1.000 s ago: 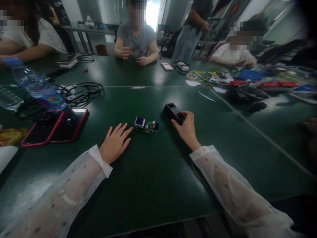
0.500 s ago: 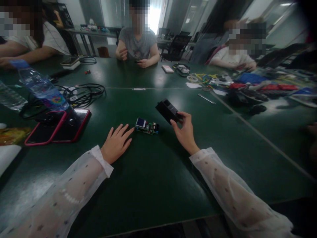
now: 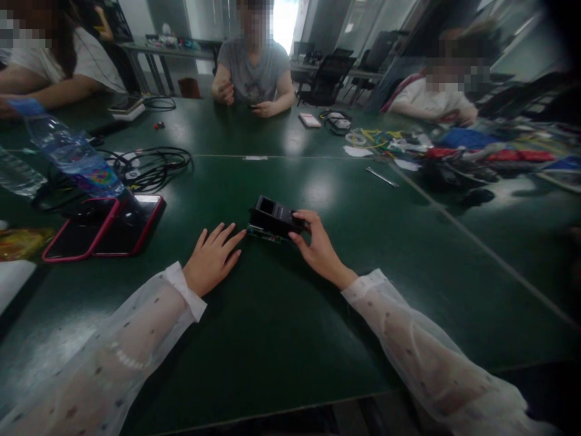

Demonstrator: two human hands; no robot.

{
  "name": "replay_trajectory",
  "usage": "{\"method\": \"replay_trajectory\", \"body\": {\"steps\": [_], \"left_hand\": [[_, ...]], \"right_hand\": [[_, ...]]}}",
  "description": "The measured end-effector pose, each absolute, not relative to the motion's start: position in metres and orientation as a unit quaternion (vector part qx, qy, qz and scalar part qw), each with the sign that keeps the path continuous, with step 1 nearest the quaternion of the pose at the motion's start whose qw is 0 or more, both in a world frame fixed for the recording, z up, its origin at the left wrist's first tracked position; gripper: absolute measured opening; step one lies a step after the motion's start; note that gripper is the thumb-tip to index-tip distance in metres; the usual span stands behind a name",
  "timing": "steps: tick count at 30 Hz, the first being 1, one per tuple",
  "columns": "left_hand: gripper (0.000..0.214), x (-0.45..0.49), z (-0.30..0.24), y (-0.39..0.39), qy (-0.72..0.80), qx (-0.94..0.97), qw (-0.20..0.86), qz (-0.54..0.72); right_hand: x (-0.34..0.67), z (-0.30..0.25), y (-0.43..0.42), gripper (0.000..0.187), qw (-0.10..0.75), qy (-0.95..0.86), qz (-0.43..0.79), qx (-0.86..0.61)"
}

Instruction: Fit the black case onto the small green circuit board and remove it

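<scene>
My right hand grips a black plastic casing by its right end and holds it right over a small green circuit board, which shows only as a thin edge beneath. My left hand lies flat on the dark green table with fingers spread, its fingertips just left of the board and touching nothing else. Both arms wear sheer white sleeves.
Two red-edged phones and a water bottle lie to the left, with black cables behind. A metal tool and a clutter of wires and parts sit at the right. Three other people sit around the table.
My right hand lifted the black casing off the table at the right and carried it left, down over the circuit board. My left hand stayed put.
</scene>
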State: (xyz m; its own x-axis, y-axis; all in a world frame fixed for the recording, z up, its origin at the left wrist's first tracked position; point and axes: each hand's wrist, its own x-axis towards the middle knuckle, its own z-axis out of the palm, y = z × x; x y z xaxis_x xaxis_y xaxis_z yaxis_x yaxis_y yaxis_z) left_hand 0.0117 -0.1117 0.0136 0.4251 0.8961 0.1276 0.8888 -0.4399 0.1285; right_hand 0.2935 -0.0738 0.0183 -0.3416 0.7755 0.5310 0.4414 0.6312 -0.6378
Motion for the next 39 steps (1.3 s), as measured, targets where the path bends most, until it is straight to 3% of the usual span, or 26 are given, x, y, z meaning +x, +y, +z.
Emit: {"method": "replay_trajectory", "body": {"steps": [3, 7, 10, 20, 30, 39], "left_hand": [[0.05, 0.0124, 0.0135, -0.1117, 0.53, 0.843, 0.019, 0.085], [0.058, 0.0141, 0.0133, -0.1132, 0.546, 0.832, 0.016, 0.095], [0.065, 0.0144, 0.0139, -0.1146, 0.552, 0.826, 0.021, 0.115], [0.061, 0.0145, 0.0166, -0.1136, 0.544, 0.832, 0.031, 0.104], [0.061, 0.015, 0.0165, -0.1134, 0.542, 0.834, 0.029, 0.1], [0.062, 0.014, 0.017, -0.1138, 0.541, 0.834, 0.035, 0.103]], "right_hand": [[0.2929, 0.0185, -0.0755, 0.04, 0.396, -0.816, 0.198, -0.373], [0.2936, 0.0156, -0.0752, 0.061, 0.326, -0.837, 0.219, -0.382], [0.2946, 0.0139, -0.0733, 0.063, 0.3, -0.843, 0.222, -0.387], [0.2948, 0.0179, -0.0741, 0.06, 0.298, -0.837, 0.234, -0.394], [0.2979, 0.0098, -0.0727, 0.068, 0.296, -0.824, 0.222, -0.429], [0.3003, 0.0102, -0.0704, 0.061, 0.307, -0.82, 0.232, -0.423]]}}
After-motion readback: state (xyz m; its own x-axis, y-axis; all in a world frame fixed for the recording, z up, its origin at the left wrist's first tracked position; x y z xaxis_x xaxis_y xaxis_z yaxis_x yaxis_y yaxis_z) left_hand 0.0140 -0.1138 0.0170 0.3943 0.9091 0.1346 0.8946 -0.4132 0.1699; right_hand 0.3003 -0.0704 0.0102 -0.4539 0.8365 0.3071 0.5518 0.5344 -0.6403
